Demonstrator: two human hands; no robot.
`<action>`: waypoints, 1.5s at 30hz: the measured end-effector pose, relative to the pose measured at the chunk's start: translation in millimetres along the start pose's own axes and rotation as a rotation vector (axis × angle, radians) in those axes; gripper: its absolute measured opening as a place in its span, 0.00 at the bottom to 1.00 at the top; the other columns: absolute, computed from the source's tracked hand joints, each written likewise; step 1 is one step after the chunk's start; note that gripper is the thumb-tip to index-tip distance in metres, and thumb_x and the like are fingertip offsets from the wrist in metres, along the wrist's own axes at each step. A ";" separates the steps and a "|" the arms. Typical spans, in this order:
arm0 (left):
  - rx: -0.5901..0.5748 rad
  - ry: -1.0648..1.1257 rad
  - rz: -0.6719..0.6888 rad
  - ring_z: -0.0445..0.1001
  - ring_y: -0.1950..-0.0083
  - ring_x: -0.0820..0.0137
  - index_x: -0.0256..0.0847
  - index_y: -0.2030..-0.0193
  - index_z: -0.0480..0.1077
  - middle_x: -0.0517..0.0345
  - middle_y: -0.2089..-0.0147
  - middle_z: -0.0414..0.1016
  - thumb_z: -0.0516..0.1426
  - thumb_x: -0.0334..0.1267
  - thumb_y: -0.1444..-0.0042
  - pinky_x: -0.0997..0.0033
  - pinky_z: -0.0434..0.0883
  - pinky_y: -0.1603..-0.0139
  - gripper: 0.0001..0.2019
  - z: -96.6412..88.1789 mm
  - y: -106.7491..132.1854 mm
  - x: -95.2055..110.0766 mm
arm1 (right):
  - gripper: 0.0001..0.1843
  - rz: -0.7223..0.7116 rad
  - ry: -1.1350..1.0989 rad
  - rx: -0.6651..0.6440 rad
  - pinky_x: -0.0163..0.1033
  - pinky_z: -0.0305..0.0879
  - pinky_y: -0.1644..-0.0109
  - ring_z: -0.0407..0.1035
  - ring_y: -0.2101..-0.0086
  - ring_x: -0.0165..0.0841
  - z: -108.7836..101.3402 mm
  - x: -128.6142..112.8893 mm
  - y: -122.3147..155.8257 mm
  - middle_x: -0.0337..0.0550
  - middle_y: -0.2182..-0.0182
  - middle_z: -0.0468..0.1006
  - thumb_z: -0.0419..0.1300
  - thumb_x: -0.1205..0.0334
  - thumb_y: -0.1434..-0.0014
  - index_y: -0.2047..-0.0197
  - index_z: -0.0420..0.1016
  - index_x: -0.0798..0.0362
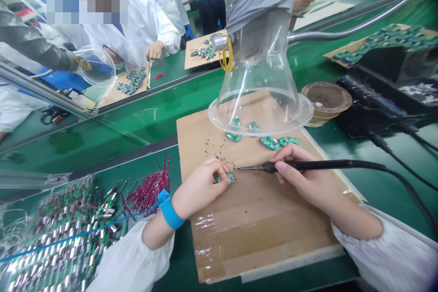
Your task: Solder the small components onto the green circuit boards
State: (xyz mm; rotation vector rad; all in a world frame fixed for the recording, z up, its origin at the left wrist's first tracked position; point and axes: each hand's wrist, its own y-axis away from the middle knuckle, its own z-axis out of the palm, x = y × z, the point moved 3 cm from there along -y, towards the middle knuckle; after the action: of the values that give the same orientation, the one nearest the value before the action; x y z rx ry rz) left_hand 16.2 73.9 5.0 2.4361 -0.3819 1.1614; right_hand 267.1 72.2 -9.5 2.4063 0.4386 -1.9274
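Observation:
My left hand (201, 185) pinches a small green circuit board (230, 177) against a cardboard sheet (253, 223). A blue wrist strap (170, 212) sits on that wrist. My right hand (304, 175) grips a black soldering iron (308, 165); its metal tip (241, 169) points left and ends just right of the board. Several more green boards (270, 142) lie farther back on the cardboard, under a clear fume hood (260, 96).
A pile of red and green wire pieces (85, 223) lies at the left. A brown round holder (326, 100) and a black soldering station (372, 109) stand at the right. Across the green bench, people in white coats handle boards (132, 80) on cardboard.

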 end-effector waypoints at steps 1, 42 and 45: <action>-0.002 -0.001 0.005 0.74 0.52 0.68 0.40 0.67 0.69 0.57 0.51 0.76 0.59 0.29 0.40 0.64 0.70 0.54 0.06 0.4 0.2 -0.2 | 0.10 -0.001 0.001 0.000 0.35 0.63 0.72 0.67 0.78 0.29 0.3 -0.3 0.0 0.34 0.79 0.72 0.58 0.54 0.30 0.62 0.69 0.48; 0.341 -0.690 -0.047 0.35 0.20 0.47 0.48 0.20 0.39 0.49 0.19 0.35 0.49 0.53 0.30 0.34 0.50 0.26 0.37 -46.0 -17.2 -56.2 | 0.15 -0.070 0.081 0.496 0.38 0.67 0.72 0.73 0.70 0.36 -5.5 10.1 -6.8 0.44 0.63 0.77 0.57 0.46 0.33 0.51 0.68 0.47; 0.341 -0.714 -0.069 0.37 0.19 0.51 0.56 0.21 0.44 0.59 0.20 0.40 0.43 0.53 0.29 0.33 0.44 0.24 0.31 -24.8 -27.2 -65.8 | 0.13 -0.105 0.050 0.497 0.40 0.72 0.66 0.76 0.63 0.39 -4.0 15.1 -9.0 0.44 0.60 0.78 0.57 0.48 0.32 0.50 0.68 0.46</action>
State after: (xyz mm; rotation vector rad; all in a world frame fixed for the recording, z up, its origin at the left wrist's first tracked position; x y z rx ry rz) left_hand -29.7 114.0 -39.4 3.0881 -0.3108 0.3000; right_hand 271.8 84.6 -21.7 2.7724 0.0893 -2.2462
